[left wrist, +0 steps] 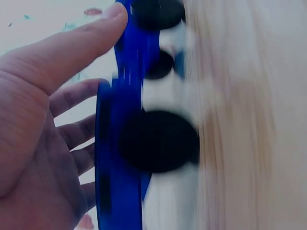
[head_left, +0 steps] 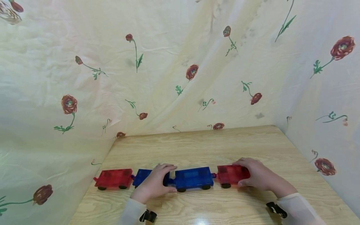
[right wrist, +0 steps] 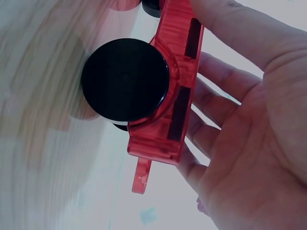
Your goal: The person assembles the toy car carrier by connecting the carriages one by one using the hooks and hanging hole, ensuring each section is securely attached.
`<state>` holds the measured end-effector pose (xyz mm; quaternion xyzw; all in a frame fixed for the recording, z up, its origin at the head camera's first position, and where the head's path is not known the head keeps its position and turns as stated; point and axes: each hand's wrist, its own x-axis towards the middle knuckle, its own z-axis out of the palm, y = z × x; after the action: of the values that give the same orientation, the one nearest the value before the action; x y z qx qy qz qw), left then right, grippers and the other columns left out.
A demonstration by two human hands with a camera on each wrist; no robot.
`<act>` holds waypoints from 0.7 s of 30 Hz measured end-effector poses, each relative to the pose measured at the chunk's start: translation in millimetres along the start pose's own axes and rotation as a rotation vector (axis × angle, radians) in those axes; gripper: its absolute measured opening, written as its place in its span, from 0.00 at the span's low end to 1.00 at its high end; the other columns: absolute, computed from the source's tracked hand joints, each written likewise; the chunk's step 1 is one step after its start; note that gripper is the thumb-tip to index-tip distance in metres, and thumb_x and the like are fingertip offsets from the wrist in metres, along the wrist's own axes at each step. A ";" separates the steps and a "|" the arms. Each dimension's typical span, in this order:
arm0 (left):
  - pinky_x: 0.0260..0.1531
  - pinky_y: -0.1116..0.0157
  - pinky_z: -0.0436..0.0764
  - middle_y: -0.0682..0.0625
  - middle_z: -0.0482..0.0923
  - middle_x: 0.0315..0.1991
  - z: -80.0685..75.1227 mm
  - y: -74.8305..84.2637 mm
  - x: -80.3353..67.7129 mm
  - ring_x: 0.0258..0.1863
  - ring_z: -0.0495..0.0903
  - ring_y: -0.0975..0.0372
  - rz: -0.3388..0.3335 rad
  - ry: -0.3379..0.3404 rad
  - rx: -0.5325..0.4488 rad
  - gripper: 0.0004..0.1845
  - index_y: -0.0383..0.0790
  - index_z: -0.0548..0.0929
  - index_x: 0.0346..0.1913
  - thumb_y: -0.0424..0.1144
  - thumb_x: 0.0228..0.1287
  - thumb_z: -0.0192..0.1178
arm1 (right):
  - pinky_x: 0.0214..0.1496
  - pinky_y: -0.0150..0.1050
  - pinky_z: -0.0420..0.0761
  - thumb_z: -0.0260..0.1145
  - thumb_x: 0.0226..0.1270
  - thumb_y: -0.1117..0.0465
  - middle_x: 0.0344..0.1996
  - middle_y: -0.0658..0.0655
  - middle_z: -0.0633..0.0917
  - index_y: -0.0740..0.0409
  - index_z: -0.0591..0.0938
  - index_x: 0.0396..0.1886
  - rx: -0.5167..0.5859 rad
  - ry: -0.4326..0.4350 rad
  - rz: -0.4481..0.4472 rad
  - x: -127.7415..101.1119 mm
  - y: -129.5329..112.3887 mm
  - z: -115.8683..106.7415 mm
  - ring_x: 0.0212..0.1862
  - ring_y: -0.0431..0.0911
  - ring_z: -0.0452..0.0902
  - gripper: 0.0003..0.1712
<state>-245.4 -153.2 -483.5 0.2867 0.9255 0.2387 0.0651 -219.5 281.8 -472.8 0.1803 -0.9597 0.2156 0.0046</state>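
Four toy wagons with black wheels stand in a row on the wooden table (head_left: 197,147). From the left they are a red wagon (head_left: 113,178), a blue wagon (head_left: 142,175), a longer-looking blue wagon (head_left: 193,177) and a red wagon (head_left: 229,174). My left hand (head_left: 166,178) grips the left blue wagon (left wrist: 112,158) at its right end, thumb on the near side and fingers over the top. My right hand (head_left: 247,175) grips the right red wagon (right wrist: 177,96) the same way. That wagon's black wheel (right wrist: 124,79) faces the right wrist camera.
Cream cloth with red flowers (head_left: 168,62) hangs behind and at both sides of the table, close to the left and right edges. Bare wood lies behind the wagons. Black wrist straps (head_left: 148,216) (head_left: 276,209) show at the bottom.
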 end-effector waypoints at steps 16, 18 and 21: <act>0.65 0.36 0.43 0.54 0.64 0.68 -28.7 -66.4 -43.2 0.63 0.66 0.54 -0.090 0.079 0.021 0.47 0.57 0.69 0.69 0.64 0.43 0.72 | 0.43 0.49 0.78 0.81 0.40 0.43 0.54 0.56 0.78 0.49 0.79 0.58 0.056 0.000 0.018 -15.1 27.8 -13.6 0.53 0.55 0.72 0.42; 0.65 0.37 0.42 0.55 0.65 0.66 -30.0 -70.1 -47.1 0.59 0.70 0.57 -0.094 0.082 0.000 0.44 0.58 0.70 0.68 0.62 0.45 0.72 | 0.42 0.47 0.78 0.81 0.40 0.43 0.54 0.55 0.78 0.49 0.79 0.58 0.059 -0.001 0.027 -16.9 31.3 -14.8 0.52 0.54 0.72 0.42; 0.66 0.39 0.43 0.57 0.67 0.65 -30.9 -71.2 -50.0 0.55 0.73 0.60 -0.088 0.088 -0.028 0.40 0.58 0.72 0.67 0.59 0.48 0.72 | 0.41 0.46 0.78 0.81 0.41 0.45 0.54 0.55 0.79 0.49 0.79 0.58 0.072 0.002 0.028 -19.1 35.4 -16.7 0.52 0.54 0.72 0.41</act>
<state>-247.5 -245.2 -491.3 0.2341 0.9358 0.2608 0.0384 -215.1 325.1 -473.8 0.1667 -0.9538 0.2501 -0.0041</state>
